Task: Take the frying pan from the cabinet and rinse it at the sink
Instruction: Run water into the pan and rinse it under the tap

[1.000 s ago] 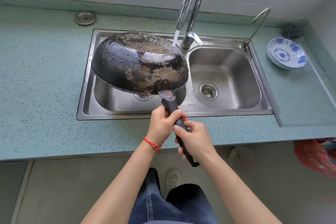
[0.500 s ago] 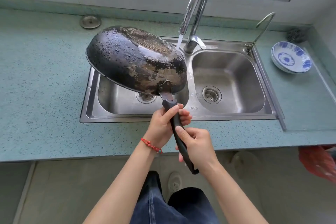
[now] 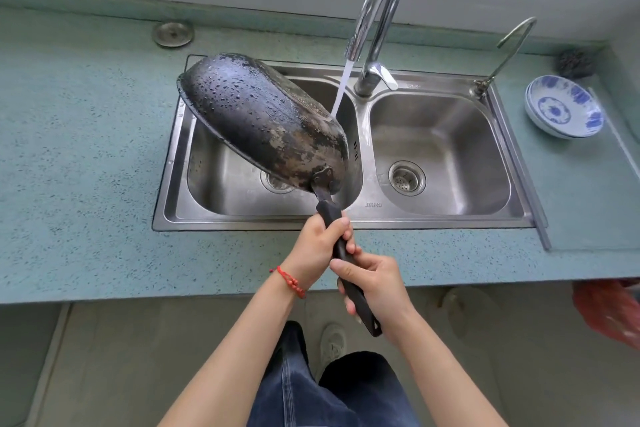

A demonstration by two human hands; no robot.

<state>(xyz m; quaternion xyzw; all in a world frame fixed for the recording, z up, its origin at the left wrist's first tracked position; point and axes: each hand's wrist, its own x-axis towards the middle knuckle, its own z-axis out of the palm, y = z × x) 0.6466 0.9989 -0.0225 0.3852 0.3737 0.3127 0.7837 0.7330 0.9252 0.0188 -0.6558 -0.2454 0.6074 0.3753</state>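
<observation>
Both hands, left hand [image 3: 317, 248] and right hand [image 3: 375, 282], clamped on tilted frying pan [image 3: 259, 121] handle over sink [image 3: 446, 215]

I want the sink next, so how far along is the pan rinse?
Done: the pan is out, its wet underside beaded. In hand: both hands grip its handle, tilting it over the left basin beside the stream. Left: shutting off the tap.

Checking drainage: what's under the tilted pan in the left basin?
Under the frying pan, the left basin shows bare steel and part of its drain; the pan covers the rest.
</observation>
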